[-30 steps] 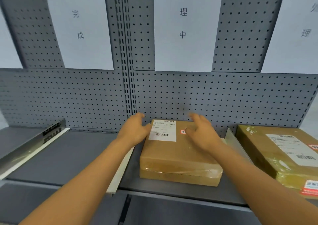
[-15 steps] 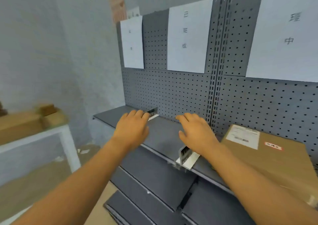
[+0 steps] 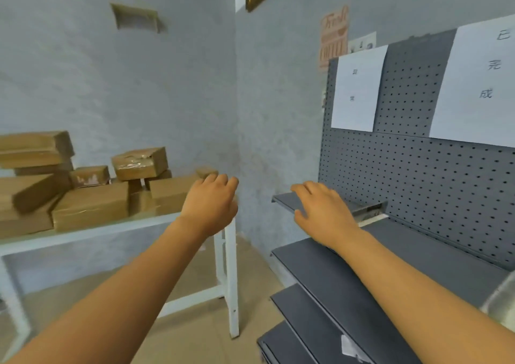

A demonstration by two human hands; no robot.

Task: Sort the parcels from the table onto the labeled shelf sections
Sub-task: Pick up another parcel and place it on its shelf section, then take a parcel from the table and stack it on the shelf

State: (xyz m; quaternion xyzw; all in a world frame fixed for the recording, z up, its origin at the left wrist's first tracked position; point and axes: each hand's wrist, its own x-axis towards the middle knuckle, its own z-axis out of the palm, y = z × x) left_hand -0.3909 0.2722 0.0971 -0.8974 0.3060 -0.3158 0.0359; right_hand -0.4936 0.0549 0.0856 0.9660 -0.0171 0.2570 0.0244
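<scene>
Both hands held nothing, fingers loosely spread. The parcels [image 3: 92,193] lay piled on the worktop [image 3: 117,225] to the left, nearer the left hand [image 3: 210,203] than the right hand [image 3: 324,210].

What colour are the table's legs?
White: the table legs show clearly in the head view.

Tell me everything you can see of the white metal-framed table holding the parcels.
The white metal-framed table stands on the tan floor at left, against the grey wall. It has slim square legs, a low crossbar and a pale top. Brown cardboard parcels are piled on it, some taped, some stacked. Neither hand touches it; the left hand hovers before its right end.
</scene>
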